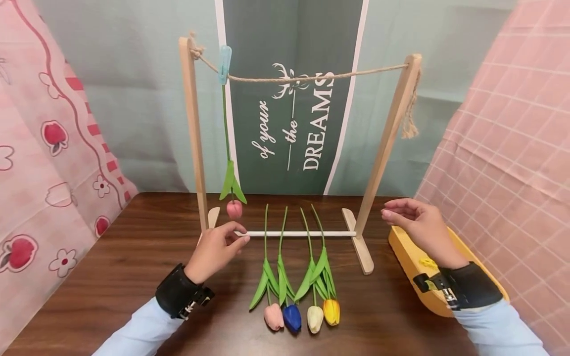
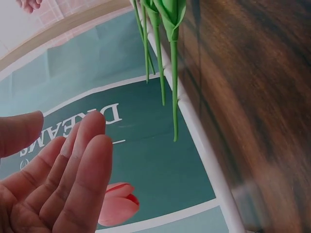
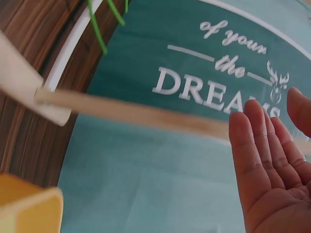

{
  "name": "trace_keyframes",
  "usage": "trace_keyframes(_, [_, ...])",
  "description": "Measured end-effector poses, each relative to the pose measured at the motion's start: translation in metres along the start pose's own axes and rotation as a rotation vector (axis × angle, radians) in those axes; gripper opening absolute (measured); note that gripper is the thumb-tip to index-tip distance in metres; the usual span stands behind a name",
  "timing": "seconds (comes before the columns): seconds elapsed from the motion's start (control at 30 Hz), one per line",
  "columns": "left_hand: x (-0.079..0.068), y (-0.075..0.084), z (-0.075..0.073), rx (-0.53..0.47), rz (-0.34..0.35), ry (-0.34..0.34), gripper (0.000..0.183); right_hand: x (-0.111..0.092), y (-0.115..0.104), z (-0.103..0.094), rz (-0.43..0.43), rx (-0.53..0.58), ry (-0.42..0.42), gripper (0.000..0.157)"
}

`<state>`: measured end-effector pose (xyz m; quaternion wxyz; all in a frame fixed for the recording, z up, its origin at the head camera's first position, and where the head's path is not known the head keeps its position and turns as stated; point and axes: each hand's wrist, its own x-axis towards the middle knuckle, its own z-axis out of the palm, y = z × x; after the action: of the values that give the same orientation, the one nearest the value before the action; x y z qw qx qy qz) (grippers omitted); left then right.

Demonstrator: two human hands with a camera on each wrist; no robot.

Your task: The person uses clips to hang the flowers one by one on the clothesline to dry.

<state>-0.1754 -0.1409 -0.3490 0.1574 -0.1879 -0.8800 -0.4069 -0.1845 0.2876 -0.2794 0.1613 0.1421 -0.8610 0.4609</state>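
A pink tulip [image 1: 234, 208] hangs head down from the rope [image 1: 311, 78], its stem end held by a light blue clothespin [image 1: 224, 65] near the left post. Just below its bloom is my left hand [image 1: 219, 249], fingers loosely bent and holding nothing. On the table lie a light pink tulip [image 1: 273, 317], a blue tulip [image 1: 292, 318], a white tulip [image 1: 314, 319] and a yellow tulip [image 1: 331, 312], stems pointing away across the white rod [image 1: 294, 234]. My right hand [image 1: 423, 227] hovers empty above the yellow basket [image 1: 403, 257], fingers relaxed.
The wooden frame's left post [image 1: 193, 133] and right post [image 1: 387, 148] stand on flat feet. Something small and yellow [image 1: 428, 262] shows in the basket, partly behind the right wrist. A printed curtain [image 1: 147, 123] hangs behind the table [image 1: 102, 267].
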Motion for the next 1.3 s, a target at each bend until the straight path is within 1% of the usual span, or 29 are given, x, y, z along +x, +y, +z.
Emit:
trace_keyframes(0.17, [-0.002,-0.003,-0.001,-0.005,-0.006,-0.001,0.007,0.003,0.009,-0.017,0.05,-0.113,-0.024,0.03])
trace_keyframes(0.27, [-0.004,-0.005,-0.002,-0.009,-0.016,-0.018,0.007,0.007,0.016,-0.028,0.094,-0.16,-0.065,0.034])
trace_keyframes(0.4, [-0.006,-0.006,-0.004,0.004,-0.029,-0.033,0.006,0.014,0.026,-0.042,0.157,-0.186,-0.127,0.039])
trace_keyframes(0.57, [-0.007,-0.008,-0.005,0.035,-0.038,-0.028,0.007,0.023,0.042,-0.053,0.199,-0.195,-0.153,0.038])
trace_keyframes(0.63, [-0.007,-0.009,-0.005,0.045,-0.043,-0.026,0.008,0.026,0.05,-0.055,0.202,-0.209,-0.163,0.035])
trace_keyframes(0.7, [-0.008,-0.011,-0.005,0.055,-0.045,-0.024,0.008,0.028,0.06,-0.058,0.199,-0.254,-0.177,0.032])
trace_keyframes(0.83, [-0.011,-0.013,-0.004,0.055,-0.048,-0.023,0.009,0.03,0.079,-0.062,0.209,-0.394,-0.214,0.028])
trace_keyframes(0.93, [-0.013,-0.015,-0.003,0.055,-0.048,-0.02,0.009,0.03,0.09,-0.064,0.26,-0.475,-0.256,0.028])
trace_keyframes(1.1, [-0.016,-0.018,-0.002,0.051,-0.052,-0.02,0.009,0.03,0.103,-0.066,0.377,-0.548,-0.324,0.031])
trace_keyframes(1.17, [-0.017,-0.018,-0.001,0.051,-0.055,-0.019,0.009,0.031,0.108,-0.064,0.401,-0.564,-0.35,0.031])
trace_keyframes(1.3, [-0.018,-0.018,-0.001,0.058,-0.057,-0.014,0.008,0.032,0.118,-0.059,0.437,-0.589,-0.37,0.029])
